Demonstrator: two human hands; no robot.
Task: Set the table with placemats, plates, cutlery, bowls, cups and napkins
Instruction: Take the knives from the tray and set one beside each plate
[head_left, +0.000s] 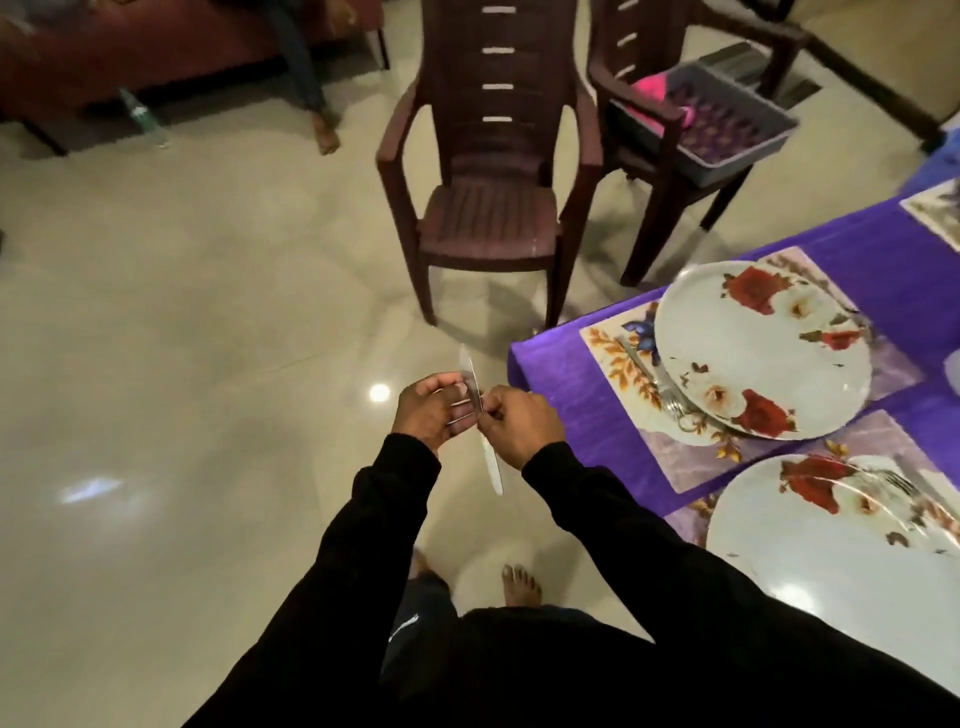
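Low in the frame's centre, over the floor left of the surface (561, 384), both hands, left (431, 410) and right (514, 423), pinch a knife (480, 423): light, stiff, probably slippery, best held mid-handle.

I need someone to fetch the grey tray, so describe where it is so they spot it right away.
Look past the purple table to two brown chairs. The grey tray sits on the seat of the right-hand chair; the other chair carries nothing.
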